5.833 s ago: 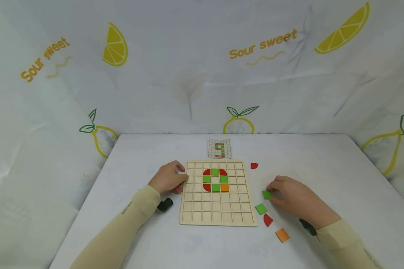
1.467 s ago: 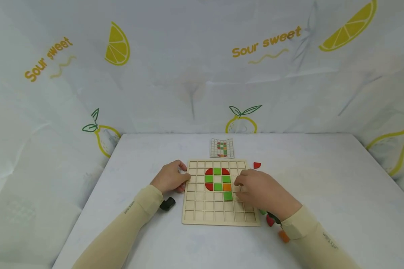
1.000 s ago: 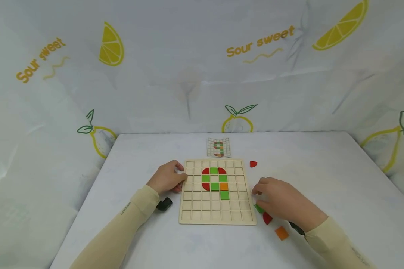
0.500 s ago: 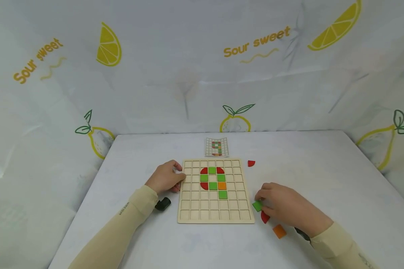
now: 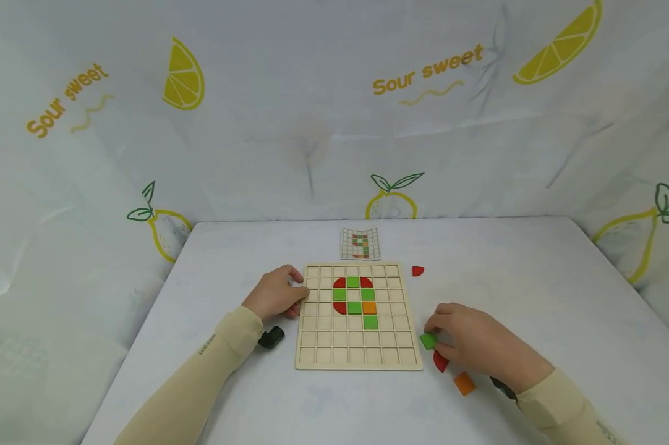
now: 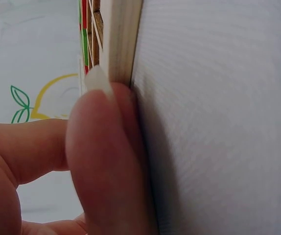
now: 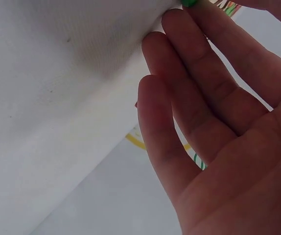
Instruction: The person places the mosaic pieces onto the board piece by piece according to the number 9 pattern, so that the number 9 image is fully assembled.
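My right hand [image 5: 470, 334] pinches a green square tile [image 5: 428, 340] beside the right edge of the wooden grid board [image 5: 334, 357]. In the right wrist view, a sliver of the green tile [image 7: 189, 2] shows at the fingertips. My left hand [image 5: 276, 293] rests at the board's left edge, its thumb touching the edge in the left wrist view. Red quarter-round, green square and orange square tiles form a ring on the board, with one green tile [image 5: 370, 322] below the orange tile [image 5: 370, 307]. A red quarter-round tile [image 5: 440, 361] lies just under the right hand.
A small pattern card [image 5: 360, 244] with a coloured 9-like figure lies behind the board. Another red quarter-round tile [image 5: 418, 271] lies off the board's upper right corner. A loose orange square tile [image 5: 465, 384] lies near the right wrist.
My right hand has set a green square below the orange tile, drawn back to the right, and taken hold of another green square. The left hand has stayed at the board's edge.
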`<state>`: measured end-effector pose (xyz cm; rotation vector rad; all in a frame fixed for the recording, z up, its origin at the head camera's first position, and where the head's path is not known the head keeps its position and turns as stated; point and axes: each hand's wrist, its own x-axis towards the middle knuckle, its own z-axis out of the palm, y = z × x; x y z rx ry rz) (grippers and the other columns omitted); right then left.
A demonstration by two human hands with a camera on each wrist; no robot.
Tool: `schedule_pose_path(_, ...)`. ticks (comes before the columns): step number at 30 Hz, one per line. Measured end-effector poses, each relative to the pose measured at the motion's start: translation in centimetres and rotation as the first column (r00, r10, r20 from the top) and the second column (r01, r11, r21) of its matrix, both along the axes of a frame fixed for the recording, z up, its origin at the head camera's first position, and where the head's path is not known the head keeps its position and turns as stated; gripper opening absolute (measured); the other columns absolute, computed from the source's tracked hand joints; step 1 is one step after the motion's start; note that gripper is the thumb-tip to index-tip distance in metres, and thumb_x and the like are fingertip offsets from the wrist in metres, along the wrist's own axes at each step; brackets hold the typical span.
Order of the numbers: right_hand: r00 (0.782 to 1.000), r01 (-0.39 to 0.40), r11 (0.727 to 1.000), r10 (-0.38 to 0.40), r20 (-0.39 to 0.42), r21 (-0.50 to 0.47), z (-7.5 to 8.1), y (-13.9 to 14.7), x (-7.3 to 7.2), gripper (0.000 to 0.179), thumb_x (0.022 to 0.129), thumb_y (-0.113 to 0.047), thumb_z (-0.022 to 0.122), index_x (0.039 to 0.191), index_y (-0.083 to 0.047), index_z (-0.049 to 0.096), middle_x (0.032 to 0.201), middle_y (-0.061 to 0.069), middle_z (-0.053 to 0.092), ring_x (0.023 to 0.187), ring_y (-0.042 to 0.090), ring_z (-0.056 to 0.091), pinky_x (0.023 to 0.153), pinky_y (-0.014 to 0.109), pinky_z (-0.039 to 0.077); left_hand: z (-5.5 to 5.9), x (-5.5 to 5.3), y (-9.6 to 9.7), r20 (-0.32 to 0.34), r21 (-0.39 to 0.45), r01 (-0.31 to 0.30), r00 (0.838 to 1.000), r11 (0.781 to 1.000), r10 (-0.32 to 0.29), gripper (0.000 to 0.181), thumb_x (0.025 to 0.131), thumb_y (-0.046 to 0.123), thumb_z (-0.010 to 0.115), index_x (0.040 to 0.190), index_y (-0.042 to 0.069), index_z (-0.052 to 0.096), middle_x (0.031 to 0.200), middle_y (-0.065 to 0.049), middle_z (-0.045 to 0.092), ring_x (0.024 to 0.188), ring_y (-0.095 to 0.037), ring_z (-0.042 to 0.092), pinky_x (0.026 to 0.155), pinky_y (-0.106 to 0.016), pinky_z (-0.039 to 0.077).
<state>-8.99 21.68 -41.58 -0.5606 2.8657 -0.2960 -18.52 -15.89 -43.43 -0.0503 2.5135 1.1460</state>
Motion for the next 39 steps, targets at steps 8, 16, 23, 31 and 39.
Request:
schedule_pose_path(8, 0.999, -0.022, 1.0, 0.021, -0.039, -0.015, 0.0, 0.3, -0.8, 0.02, 0.085, -0.018, 0.089, 0.103, -0.023, 0.08, 0.098, -0.016, 0.065, 0.086, 0.002, 0.057, 0.079, 0.029, 0.059, -0.3, -0.1, 0.0, -0.003, 0.003, 0.004, 1.0, 1.0, -0.004, 0.029, 0.101, 0.023, 0.073, 0.123, 0.01, 0.06, 0.072, -0.007, 0.074, 0.058, -0.015, 0.072, 0.062, -0.025, 0.059)
schedule_pose_path(16, 0.998, -0.026, 1.0, 0.026, -0.059, -0.015, 0.4, -0.1, -1.4, 0.018, 0.086, -0.02, 0.089, 0.101, -0.024, 0.08, 0.096, -0.015, 0.065, 0.084, 0.003, 0.054, 0.077, 0.028, 0.058, -0.2, 0.0, 0.1, -0.004, 0.016, 0.0, 1.0, 1.0, 0.0, 0.028, 0.1, 0.021, 0.072, 0.123, 0.009, 0.06, 0.071, -0.007, 0.073, 0.057, -0.015, 0.07, 0.061, -0.026, 0.06)
schedule_pose_path(23, 0.994, -0.059, 0.997, 0.055, -0.092, -0.043, 1.6, -1.5, -1.9, 0.015, 0.088, -0.019, 0.087, 0.102, -0.021, 0.081, 0.098, -0.012, 0.068, 0.088, 0.005, 0.058, 0.082, 0.032, 0.06, -0.3, 0.0, 0.0, -0.01, 0.015, -0.004, 1.0, 1.0, 0.005, 0.027, 0.1, 0.021, 0.072, 0.122, 0.01, 0.061, 0.07, -0.008, 0.073, 0.056, -0.015, 0.07, 0.06, -0.026, 0.06)
schedule_pose_path(31, 0.986, -0.12, 0.991, 0.113, -0.122, -0.053, 2.3, -3.8, -2.5, 0.017, 0.089, -0.023, 0.088, 0.104, -0.02, 0.081, 0.102, -0.011, 0.071, 0.093, 0.007, 0.063, 0.087, 0.035, 0.061, -0.1, 0.1, 0.0, -0.011, 0.021, 0.0, 1.0, 1.0, 0.0, 0.026, 0.101, 0.021, 0.071, 0.122, 0.009, 0.06, 0.071, -0.008, 0.073, 0.056, -0.015, 0.07, 0.059, -0.026, 0.06)
schedule_pose_path(39, 0.976, -0.177, 0.982, 0.167, -0.139, -0.064, 2.1, -6.0, -2.8, 0.017, 0.088, -0.023, 0.088, 0.104, -0.02, 0.082, 0.1, -0.011, 0.07, 0.089, 0.006, 0.061, 0.085, 0.033, 0.061, 0.1, 0.2, 0.1, -0.012, 0.026, -0.004, 1.0, 1.0, 0.004, 0.024, 0.102, 0.02, 0.07, 0.122, 0.01, 0.061, 0.072, -0.008, 0.073, 0.056, -0.015, 0.07, 0.059, -0.026, 0.061)
